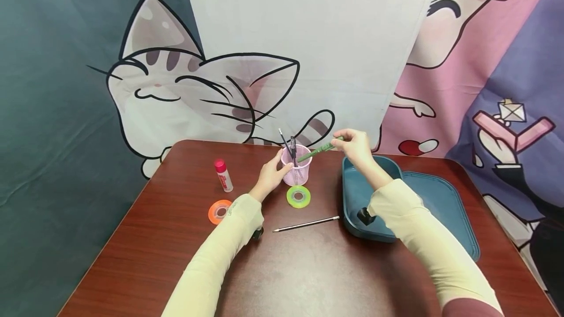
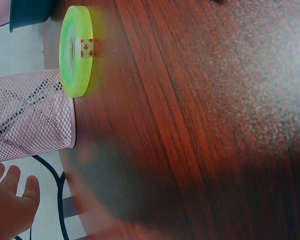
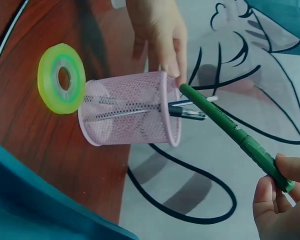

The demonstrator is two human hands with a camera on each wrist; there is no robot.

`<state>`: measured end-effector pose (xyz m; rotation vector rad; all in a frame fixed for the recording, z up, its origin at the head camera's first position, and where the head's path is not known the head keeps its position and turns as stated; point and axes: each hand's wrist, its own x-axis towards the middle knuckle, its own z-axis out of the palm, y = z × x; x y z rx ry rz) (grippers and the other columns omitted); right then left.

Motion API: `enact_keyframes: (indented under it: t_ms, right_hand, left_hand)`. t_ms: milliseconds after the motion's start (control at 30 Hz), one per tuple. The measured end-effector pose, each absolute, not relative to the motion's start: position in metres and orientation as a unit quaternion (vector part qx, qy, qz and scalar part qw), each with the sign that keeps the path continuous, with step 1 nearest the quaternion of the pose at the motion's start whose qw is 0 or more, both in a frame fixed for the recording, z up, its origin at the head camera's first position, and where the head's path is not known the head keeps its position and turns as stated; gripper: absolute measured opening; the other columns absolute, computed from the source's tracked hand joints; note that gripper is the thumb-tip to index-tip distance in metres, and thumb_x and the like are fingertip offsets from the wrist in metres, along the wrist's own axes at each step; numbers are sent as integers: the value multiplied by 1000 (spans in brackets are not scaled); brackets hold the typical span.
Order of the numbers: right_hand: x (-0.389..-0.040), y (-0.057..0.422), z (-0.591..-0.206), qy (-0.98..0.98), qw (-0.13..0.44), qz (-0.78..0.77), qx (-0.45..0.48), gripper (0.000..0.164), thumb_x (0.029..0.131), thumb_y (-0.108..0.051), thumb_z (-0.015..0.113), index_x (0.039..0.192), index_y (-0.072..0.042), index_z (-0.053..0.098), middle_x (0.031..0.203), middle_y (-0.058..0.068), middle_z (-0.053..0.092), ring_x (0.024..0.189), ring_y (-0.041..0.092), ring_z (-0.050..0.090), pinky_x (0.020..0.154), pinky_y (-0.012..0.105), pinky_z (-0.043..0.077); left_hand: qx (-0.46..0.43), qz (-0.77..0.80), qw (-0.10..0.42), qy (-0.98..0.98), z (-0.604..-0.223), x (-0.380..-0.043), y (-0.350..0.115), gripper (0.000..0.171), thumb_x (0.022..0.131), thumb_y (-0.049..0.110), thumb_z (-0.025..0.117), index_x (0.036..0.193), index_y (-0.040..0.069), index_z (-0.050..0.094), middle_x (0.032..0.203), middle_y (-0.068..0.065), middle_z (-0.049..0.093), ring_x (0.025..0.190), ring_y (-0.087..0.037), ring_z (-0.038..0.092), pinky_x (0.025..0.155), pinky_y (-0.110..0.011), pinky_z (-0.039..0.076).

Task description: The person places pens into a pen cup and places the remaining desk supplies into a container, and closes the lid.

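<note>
Slanting over the rim of a pink mesh pen holder [image 1: 296, 176] is a green pen [image 1: 320, 151], its far end pinched between the thumb and fingers of my right hand [image 1: 356, 148]. In the right wrist view the lower tip of the green pen [image 3: 210, 107] overlaps the rim. My left hand [image 1: 270, 174] steadies the pen holder from the left, thumb and fingers at its upper edge. A dark pen [image 3: 187, 111] and a pencil [image 1: 284, 140] stand inside the holder. A roll of yellow-green tape [image 1: 291, 199] lies just in front of it.
A black pencil [image 1: 306, 224] lies nearer me on the table. To the left are a glue stick [image 1: 224, 177] and a roll of orange tape [image 1: 213, 213]. Under my right forearm sits a blue box [image 1: 352, 194], with a blue lid [image 1: 454, 209] beside it.
</note>
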<state>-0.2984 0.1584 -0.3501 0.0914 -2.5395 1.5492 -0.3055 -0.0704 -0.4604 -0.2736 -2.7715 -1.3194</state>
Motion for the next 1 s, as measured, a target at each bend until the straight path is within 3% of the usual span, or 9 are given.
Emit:
enact_keyframes:
  t_ms: [167, 400, 633, 1000]
  right_hand:
    - [-308, 148, -357, -843, 81, 532, 17, 20, 78, -8, 64, 95, 2, 63, 79, 7, 60, 56, -1, 54, 65, 28, 52]
    - [-319, 135, -368, -848, 85, 523, 7, 21, 78, -7, 64, 97, 3, 62, 78, 8, 59, 67, 20, 62, 58, 19, 49]
    - [-324, 124, -379, -863, 82, 499, 4, 19, 77, -7, 64, 94, 2, 63, 79, 12, 61, 59, 7, 53, 51, 13, 42]
    - [-327, 112, -397, -890, 89, 445, 31, 21, 77, -9, 65, 96, 1, 65, 90, 17, 66, 78, 25, 61, 66, 28, 49]
  left_hand:
    - [-91, -427, 31, -899, -461, -306, -70, 63, 86, 40, 53, 139, 20, 28, 135, -8, 42, 123, -27, 41, 101, -41, 33]
    - [-91, -423, 33, -901, -460, -306, -69, 62, 86, 40, 52, 139, 18, 28, 135, -9, 42, 123, -28, 41, 101, -42, 33]
    - [-89, -423, 32, -901, -462, -306, -70, 62, 86, 39, 52, 139, 17, 28, 136, -9, 41, 123, -26, 40, 101, -40, 33]
    - [-89, -412, 33, -906, -460, -307, -70, 63, 86, 41, 52, 139, 17, 28, 135, -9, 42, 123, -27, 41, 101, -41, 33]
